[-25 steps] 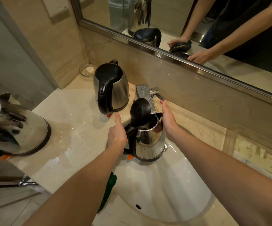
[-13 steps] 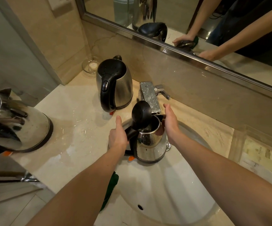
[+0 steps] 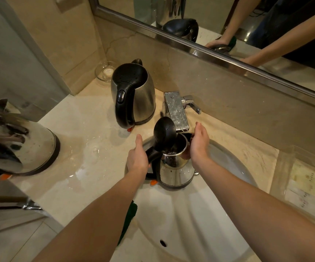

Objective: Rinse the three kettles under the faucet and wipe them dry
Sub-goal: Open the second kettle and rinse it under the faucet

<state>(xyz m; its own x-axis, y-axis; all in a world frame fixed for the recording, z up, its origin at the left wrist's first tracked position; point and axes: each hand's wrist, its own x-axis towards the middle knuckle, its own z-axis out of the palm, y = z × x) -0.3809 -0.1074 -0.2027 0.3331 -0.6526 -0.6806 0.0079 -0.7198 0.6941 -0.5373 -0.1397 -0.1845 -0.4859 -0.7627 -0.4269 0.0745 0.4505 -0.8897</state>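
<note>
A steel kettle with its black lid flipped up stands over the white sink, right under the chrome faucet. My left hand grips its black handle, thumb pointing up. My right hand rests against the kettle's right side near the rim, fingers fairly straight. A second kettle, lid closed and beaded with drops, stands on the counter behind and to the left. A third kettle lies tilted at the left edge of the view.
The beige counter is wet with puddles. A small glass dish sits in the back left corner. A green cloth hangs at the sink's front left. A mirror runs along the wall. A clear tray with papers sits at right.
My right hand has dropped from the faucet lever to the kettle's right side. The kettle stays under the faucet in my left hand; the view has shifted slightly.
</note>
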